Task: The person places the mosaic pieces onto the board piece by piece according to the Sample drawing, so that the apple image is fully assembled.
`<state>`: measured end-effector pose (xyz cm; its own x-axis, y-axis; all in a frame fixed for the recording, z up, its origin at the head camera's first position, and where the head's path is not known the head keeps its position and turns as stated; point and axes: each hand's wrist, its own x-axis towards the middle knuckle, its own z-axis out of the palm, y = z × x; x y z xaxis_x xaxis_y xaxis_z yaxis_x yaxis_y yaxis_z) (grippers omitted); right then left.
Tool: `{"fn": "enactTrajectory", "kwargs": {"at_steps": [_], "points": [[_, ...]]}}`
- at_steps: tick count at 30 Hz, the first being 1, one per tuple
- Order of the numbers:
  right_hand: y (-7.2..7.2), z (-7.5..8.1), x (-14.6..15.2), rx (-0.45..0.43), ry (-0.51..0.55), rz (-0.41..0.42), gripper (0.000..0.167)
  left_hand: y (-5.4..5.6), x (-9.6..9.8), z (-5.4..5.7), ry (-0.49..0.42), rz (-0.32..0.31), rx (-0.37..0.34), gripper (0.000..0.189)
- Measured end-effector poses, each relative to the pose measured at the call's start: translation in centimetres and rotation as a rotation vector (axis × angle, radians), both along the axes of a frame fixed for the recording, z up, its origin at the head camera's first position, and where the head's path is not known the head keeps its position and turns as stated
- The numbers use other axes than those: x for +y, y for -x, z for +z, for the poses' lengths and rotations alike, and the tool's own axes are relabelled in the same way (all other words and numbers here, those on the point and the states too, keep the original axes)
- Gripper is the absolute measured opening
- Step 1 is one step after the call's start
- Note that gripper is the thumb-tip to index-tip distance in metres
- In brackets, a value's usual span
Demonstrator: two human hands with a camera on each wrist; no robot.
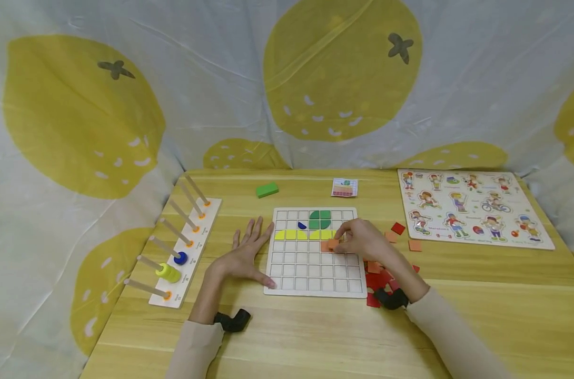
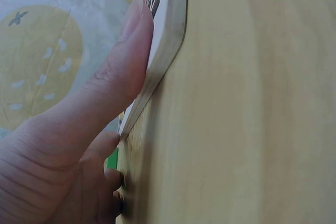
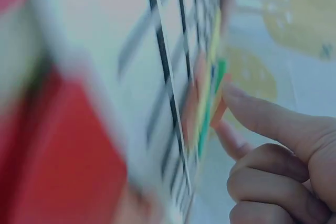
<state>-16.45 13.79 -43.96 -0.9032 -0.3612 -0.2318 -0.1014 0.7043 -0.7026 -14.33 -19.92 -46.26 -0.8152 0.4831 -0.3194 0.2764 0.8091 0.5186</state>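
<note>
Okay, my right hand (image 1: 363, 240) pinches an orange tile (image 1: 333, 244): likely light, stiff, slick; best held by edges. Left hand (image 1: 241, 259), fingers spread, touches board (image 1: 296, 270) at left.

Head view evenly lit; left wrist dimmer, soft shadow beside board (image 2: 172, 38); right wrist hazy, foreground red pieces (image 3: 73, 156) blurred.

Left grip (image 1: 243, 259) splayed, right grip (image 1: 362, 240) pinching
</note>
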Motion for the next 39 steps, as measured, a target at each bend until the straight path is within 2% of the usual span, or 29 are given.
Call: {"fn": "enactTrajectory", "kwargs": {"at_steps": [4, 7, 12, 21, 26, 29, 36, 39], "points": [[0.0, -0.5, -2.9, 0.056, -0.026, 0.041, 0.022, 0.1, 0.0, 0.0, 0.001, 0.001, 0.001, 0.148], [0.0, -0.8, -3.8, 0.084, -0.038, 0.020, 0.023, 0.1, 0.0, 0.0, 0.005, 0.000, 0.001, 0.148], [0.3, -1.1, -3.4, 0.061, 0.018, -0.008, 0.023, 0.0, 0.0, 0.2, -0.001, -0.001, 0.001, 0.148], [0.5, -1.5, -3.3, 0.084, 0.073, 0.031, 0.016, 0.0, 0.0, 0.2, 0.005, -0.003, 0.005, 0.147], [0.4, -1.4, -3.2, 0.067, 0.069, 0.042, 0.019, 0.0, 0.1, 0.0, 0.009, 0.004, 0.011, 0.147], [0.4, -0.8, -1.2, 0.059, 0.070, 0.020, 0.024, 0.0, 0.1, -0.1, 0.012, 0.004, 0.011, 0.147], [0.2, 0.1, 8.2, 0.126, -0.013, -0.106, 0.031, 0.1, 0.1, -0.1, 0.013, -0.003, 0.013, 0.147], [0.0, 0.0, 10.9, 0.098, -0.055, -0.129, 0.033, 0.1, 0.0, -0.1, 0.019, -0.005, 0.013, 0.147]]}}
